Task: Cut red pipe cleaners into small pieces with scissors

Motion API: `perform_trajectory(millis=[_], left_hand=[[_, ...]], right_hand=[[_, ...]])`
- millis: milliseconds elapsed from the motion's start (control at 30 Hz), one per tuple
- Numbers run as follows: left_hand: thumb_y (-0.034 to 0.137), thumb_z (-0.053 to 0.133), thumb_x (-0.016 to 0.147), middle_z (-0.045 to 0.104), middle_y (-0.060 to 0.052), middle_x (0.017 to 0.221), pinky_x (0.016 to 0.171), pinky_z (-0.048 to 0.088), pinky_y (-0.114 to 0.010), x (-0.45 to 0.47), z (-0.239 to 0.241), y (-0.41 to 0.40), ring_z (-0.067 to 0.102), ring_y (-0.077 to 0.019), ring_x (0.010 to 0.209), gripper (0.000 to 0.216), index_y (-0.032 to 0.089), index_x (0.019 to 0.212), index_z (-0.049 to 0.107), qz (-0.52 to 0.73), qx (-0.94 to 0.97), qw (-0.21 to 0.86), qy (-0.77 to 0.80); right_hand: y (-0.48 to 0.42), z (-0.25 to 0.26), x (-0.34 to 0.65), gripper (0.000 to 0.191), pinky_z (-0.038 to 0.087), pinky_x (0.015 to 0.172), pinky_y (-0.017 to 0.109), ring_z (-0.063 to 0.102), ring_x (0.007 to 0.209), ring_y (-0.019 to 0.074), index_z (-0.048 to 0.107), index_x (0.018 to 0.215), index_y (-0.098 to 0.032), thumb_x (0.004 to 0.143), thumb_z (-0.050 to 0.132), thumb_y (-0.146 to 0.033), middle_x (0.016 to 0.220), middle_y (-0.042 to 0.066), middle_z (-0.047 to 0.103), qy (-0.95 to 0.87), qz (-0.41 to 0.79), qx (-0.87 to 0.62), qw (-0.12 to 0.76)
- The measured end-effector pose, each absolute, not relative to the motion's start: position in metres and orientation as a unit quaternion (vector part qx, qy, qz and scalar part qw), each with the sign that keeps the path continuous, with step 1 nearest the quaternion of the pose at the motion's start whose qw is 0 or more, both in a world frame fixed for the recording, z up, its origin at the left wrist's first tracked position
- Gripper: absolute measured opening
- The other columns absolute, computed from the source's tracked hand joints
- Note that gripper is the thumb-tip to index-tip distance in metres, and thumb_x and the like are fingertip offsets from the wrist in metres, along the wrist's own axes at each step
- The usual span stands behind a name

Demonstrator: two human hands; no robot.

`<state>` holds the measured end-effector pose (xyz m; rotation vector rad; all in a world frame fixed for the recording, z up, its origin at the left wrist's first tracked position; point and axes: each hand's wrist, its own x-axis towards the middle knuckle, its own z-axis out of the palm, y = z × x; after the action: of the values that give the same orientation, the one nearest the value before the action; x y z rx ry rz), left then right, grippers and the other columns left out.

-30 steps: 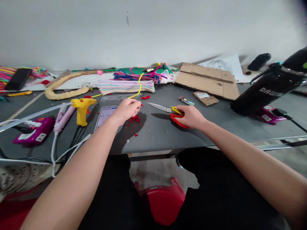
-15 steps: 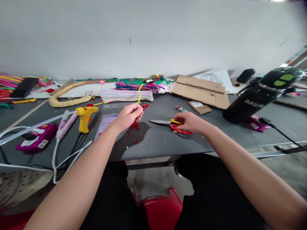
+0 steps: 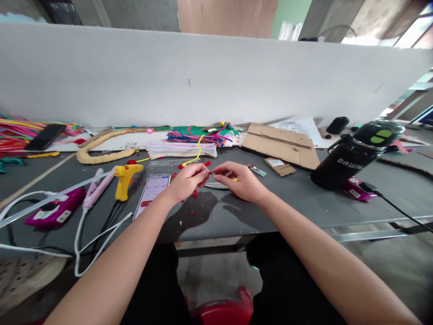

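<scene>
Above the table my left hand (image 3: 191, 180) is closed, its thumb and fingertips pinching a small red piece (image 3: 210, 173). My right hand (image 3: 241, 180) meets it from the other side, thumb and forefinger curled in at the piece's right end. Beneath the right hand lie the scissors (image 3: 218, 186) with red and yellow handles, mostly covered. Red scraps (image 3: 195, 193) are scattered by the left hand. Behind it a yellow pipe cleaner (image 3: 194, 159) bends up over a bundle of pastel pipe cleaners (image 3: 182, 149).
On the left are a phone with a running timer (image 3: 154, 192), a yellow glue gun (image 3: 123, 180), a pink styling iron (image 3: 98, 189) and a purple power strip (image 3: 57, 210). A black bottle (image 3: 348, 158) stands right, beside cardboard (image 3: 280, 146). A white partition (image 3: 216, 81) rises behind.
My right hand has let go of the scissors, leaving them on the table, and moved left to my left hand. The view has tilted up, showing more beyond the partition.
</scene>
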<state>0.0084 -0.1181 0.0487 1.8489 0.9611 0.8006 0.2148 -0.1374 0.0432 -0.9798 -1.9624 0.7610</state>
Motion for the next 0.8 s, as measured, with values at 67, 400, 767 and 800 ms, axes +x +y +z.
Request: perform_trajectory(millis=[67,400,767,800], left_hand=[[0.038,0.049,0.093,0.051,0.001,0.063,0.061,0.037,-0.027,0.009,0.049,-0.119,0.047,-0.0121,0.061,0.031,0.018,0.070,0.049,0.320,0.741,0.447,0.386],[0.045,0.050,0.092,0.062,-0.002,0.080,0.061,0.041,-0.026,0.001,0.045,-0.119,0.053,-0.0139,0.068,0.029,0.018,0.095,0.062,0.312,0.763,0.377,0.422],[0.044,0.049,0.092,0.059,-0.001,0.069,0.054,0.037,-0.025,-0.012,0.039,-0.126,0.054,-0.0147,0.060,0.028,0.020,0.085,0.061,0.262,0.814,0.278,0.438],[0.044,0.049,0.092,0.059,-0.001,0.069,0.054,0.037,-0.024,-0.012,0.039,-0.127,0.053,-0.0144,0.059,0.027,0.020,0.085,0.060,0.259,0.814,0.278,0.439]], right_hand=[[-0.136,0.041,0.206,0.022,0.048,0.073,0.026,0.061,0.081,0.0141,0.069,0.097,-0.018,0.091,0.059,-0.036,0.093,0.003,0.070,-0.774,0.297,-0.385,0.405],[-0.127,0.032,0.201,0.023,0.038,0.065,0.026,0.051,0.068,0.0121,0.062,0.088,-0.017,0.095,0.051,-0.036,0.078,0.001,0.063,-0.778,0.264,-0.413,0.393],[-0.133,0.033,0.190,0.024,0.035,0.066,0.026,0.047,0.068,0.0130,0.059,0.085,-0.018,0.095,0.047,-0.037,0.078,0.001,0.061,-0.794,0.292,-0.418,0.331],[-0.134,0.033,0.188,0.023,0.035,0.066,0.026,0.047,0.069,0.0131,0.058,0.085,-0.018,0.095,0.047,-0.036,0.079,0.001,0.061,-0.795,0.292,-0.418,0.329]])
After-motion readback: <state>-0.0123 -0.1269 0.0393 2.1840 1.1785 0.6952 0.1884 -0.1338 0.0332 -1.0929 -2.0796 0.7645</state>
